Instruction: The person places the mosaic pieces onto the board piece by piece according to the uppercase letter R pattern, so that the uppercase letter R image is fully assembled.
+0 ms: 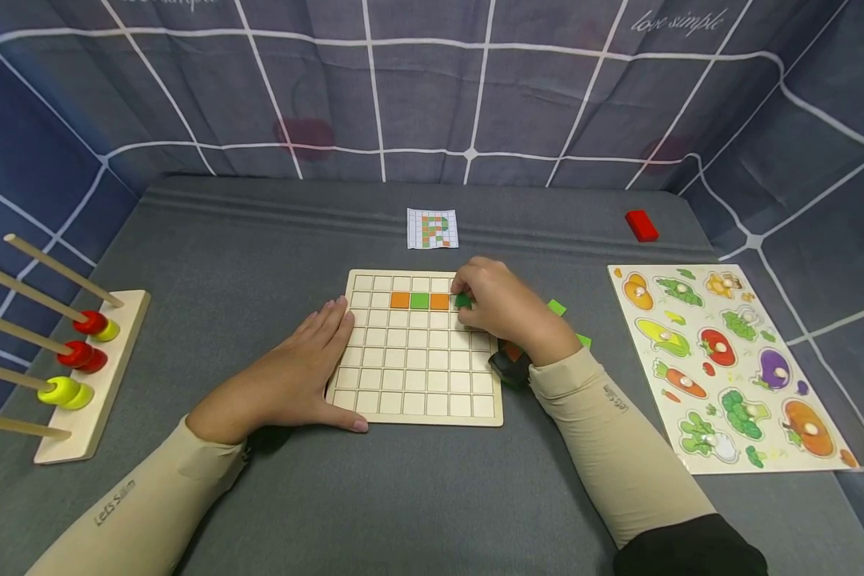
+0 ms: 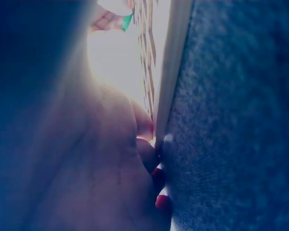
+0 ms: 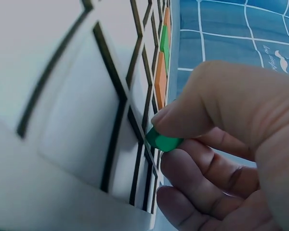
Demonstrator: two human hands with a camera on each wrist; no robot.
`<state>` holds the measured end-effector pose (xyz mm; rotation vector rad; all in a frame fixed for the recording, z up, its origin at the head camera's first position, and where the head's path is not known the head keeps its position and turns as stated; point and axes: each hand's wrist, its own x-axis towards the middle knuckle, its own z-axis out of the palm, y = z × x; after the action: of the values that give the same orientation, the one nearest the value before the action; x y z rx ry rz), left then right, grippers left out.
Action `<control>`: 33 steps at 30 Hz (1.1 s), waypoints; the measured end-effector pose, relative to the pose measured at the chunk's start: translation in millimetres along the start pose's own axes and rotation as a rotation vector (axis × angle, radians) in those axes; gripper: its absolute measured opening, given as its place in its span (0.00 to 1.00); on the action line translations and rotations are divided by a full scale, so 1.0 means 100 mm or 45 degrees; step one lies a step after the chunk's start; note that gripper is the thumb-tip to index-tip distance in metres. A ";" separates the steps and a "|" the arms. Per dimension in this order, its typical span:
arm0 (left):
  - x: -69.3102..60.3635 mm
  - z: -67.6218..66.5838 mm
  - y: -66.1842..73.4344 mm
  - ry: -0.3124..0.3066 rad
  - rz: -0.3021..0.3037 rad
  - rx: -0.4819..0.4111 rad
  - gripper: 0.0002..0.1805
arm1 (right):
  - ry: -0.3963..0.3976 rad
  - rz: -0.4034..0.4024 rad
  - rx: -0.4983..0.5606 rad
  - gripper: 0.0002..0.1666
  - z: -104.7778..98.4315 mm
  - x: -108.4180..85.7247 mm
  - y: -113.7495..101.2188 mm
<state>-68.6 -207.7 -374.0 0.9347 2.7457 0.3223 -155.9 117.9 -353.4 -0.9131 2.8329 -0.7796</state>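
The green tile (image 3: 164, 141) in my right hand (image 1: 504, 300) looks like smooth plastic; the grid board (image 1: 410, 378) is matt wood, the bench (image 1: 274, 240) covered in rough matt cloth, the far card (image 1: 433, 229) paper.

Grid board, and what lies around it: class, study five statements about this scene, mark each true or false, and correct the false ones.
1. The right hand pinches a green tile. True.
2. The left hand is lifted clear of the grid board. False: it rests against its left side.
3. A placed green tile lies between two orange tiles. True.
4. The red block lies left of the patterned card. False: it lies to its right.
5. The vegetable puzzle lies right of the grid board. True.
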 end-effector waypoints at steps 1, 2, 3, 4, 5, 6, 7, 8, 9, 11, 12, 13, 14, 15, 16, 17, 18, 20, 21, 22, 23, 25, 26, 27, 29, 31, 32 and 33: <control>0.00 0.00 0.00 0.002 0.000 0.000 0.83 | -0.006 -0.002 0.000 0.14 0.01 0.00 0.00; 0.00 0.00 0.00 0.002 0.000 0.001 0.83 | -0.011 -0.004 0.004 0.14 0.01 0.00 0.00; 0.00 0.00 0.00 0.002 0.000 0.002 0.83 | -0.014 -0.006 0.004 0.14 0.02 0.00 0.00; 0.00 0.00 0.00 0.004 0.001 0.004 0.83 | -0.017 -0.006 0.003 0.14 0.02 0.00 0.00; 0.00 0.00 0.00 0.002 0.000 0.005 0.83 | -0.016 -0.010 0.004 0.13 0.02 0.00 0.00; 0.00 0.00 0.00 0.001 0.000 0.003 0.83 | -0.016 -0.012 0.003 0.13 0.03 0.00 0.01; 0.00 0.00 0.00 0.000 -0.001 0.002 0.83 | -0.014 -0.016 0.002 0.13 0.03 0.00 0.01; 0.00 0.00 0.00 -0.002 -0.002 0.002 0.84 | -0.011 -0.021 0.003 0.12 0.03 0.00 0.01; 0.00 0.00 0.00 -0.003 -0.002 0.000 0.84 | -0.008 -0.026 0.001 0.12 0.03 0.00 0.01; 0.00 0.00 0.00 -0.005 -0.004 -0.002 0.84 | -0.002 -0.036 0.001 0.12 0.03 0.00 0.02; 0.00 0.00 0.00 -0.006 -0.005 -0.003 0.84 | -0.002 -0.037 -0.001 0.12 0.04 0.00 0.02; 0.00 0.00 -0.01 -0.007 -0.005 -0.003 0.84 | -0.002 -0.038 -0.001 0.12 0.03 0.01 0.02; 0.00 0.00 -0.01 -0.008 -0.005 -0.002 0.84 | -0.004 -0.038 0.001 0.12 0.04 0.01 0.02; 0.00 0.00 -0.01 -0.009 -0.005 -0.001 0.84 | -0.006 -0.037 -0.002 0.12 0.04 0.01 0.01; 0.00 0.00 -0.01 -0.009 -0.006 0.001 0.84 | -0.009 -0.037 -0.003 0.12 0.04 0.01 0.01; 0.01 0.00 -0.01 -0.010 -0.006 0.000 0.84 | -0.012 -0.039 -0.004 0.11 0.04 0.01 0.01; 0.01 0.00 -0.01 -0.010 -0.005 0.000 0.84 | -0.012 -0.044 -0.005 0.11 0.04 0.01 0.01; 0.01 0.00 -0.01 -0.008 -0.005 -0.003 0.84 | -0.013 -0.056 -0.009 0.09 0.04 0.01 0.01; 0.01 0.00 -0.01 -0.008 -0.005 -0.005 0.83 | -0.010 -0.063 -0.012 0.08 0.04 0.02 0.01; 0.01 0.00 -0.01 -0.008 -0.004 -0.006 0.83 | -0.007 -0.069 -0.014 0.07 0.05 0.02 0.01; 0.01 -0.01 -0.01 -0.007 -0.004 -0.007 0.83 | -0.003 -0.076 -0.016 0.05 0.05 0.02 0.01; 0.00 -0.01 -0.01 -0.008 -0.003 -0.007 0.83 | 0.006 -0.082 -0.022 0.04 0.05 0.02 0.01; 0.00 -0.01 -0.01 -0.008 -0.003 -0.007 0.83 | 0.009 -0.080 -0.027 0.03 0.05 0.02 0.00; 0.00 0.00 -0.01 -0.007 -0.002 -0.007 0.83 | 0.011 -0.078 -0.029 0.03 0.05 0.02 0.00; 0.00 0.00 -0.02 -0.004 0.003 -0.008 0.83 | 0.008 -0.072 -0.031 0.05 0.05 0.02 0.00; 0.00 0.00 -0.02 -0.002 0.008 -0.012 0.83 | 0.001 -0.060 -0.034 0.08 0.05 0.02 -0.01; 0.00 0.00 -0.02 0.000 0.011 -0.015 0.83 | -0.004 -0.056 -0.035 0.10 0.05 0.02 -0.02; 0.00 0.00 -0.02 0.001 0.013 -0.016 0.83 | -0.008 -0.056 -0.037 0.12 0.05 0.02 -0.02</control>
<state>-69.9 -209.3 -374.4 0.9460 2.7373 0.3414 -155.4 113.2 -356.9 -0.9831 2.8352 -0.7401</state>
